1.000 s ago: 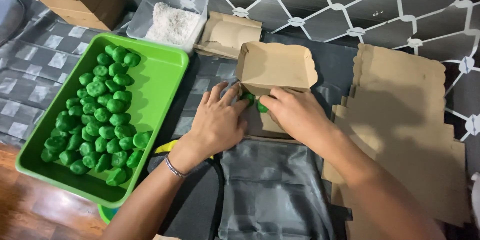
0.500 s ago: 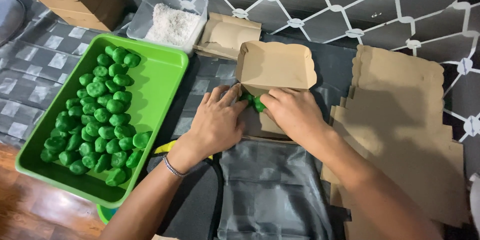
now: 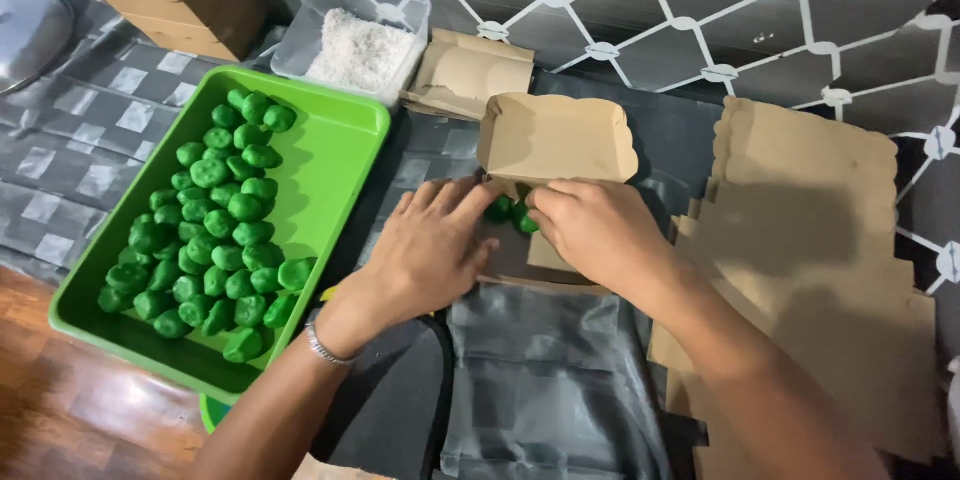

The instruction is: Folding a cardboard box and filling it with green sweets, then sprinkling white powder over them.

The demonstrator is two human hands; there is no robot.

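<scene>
Seen from above, a person's two bare hands work over a dark plastic sheet [image 3: 545,380] spread across a table.

At far left sits a bright green rectangular plastic tray [image 3: 335,155], angled so its long side runs toward the hands, within easy reach. It holds many small green dough-like balls [image 3: 215,230], packed along its left half; the right half is bare.

Above the tray, a clear plastic tub [image 3: 405,15] holds white grated flakes [image 3: 358,45], probably coconut. Beside it lies an open brown cardboard box [image 3: 470,75], apparently empty.

At centre, the left hand [image 3: 430,250], a metal bracelet [image 3: 325,348] on its wrist, lies palm down with its fingers extended and slightly spread, tips touching a few green balls at the edge of a small brown cardboard food box [image 3: 555,140]. The right hand [image 3: 600,235] mirrors it, fingers curled loosely over the same balls [image 3: 510,212]. Neither hand seems to grip anything firmly; both appear to be pressing or nudging the balls into place. Just how many balls are in the box is hidden by the hands. The box's scalloped lid stands upright at the back, leaving the tray part open toward the person.

At right, a stack of flat, unfolded brown cardboard box blanks [image 3: 810,270] lies fanned out, near the right arm.
</scene>
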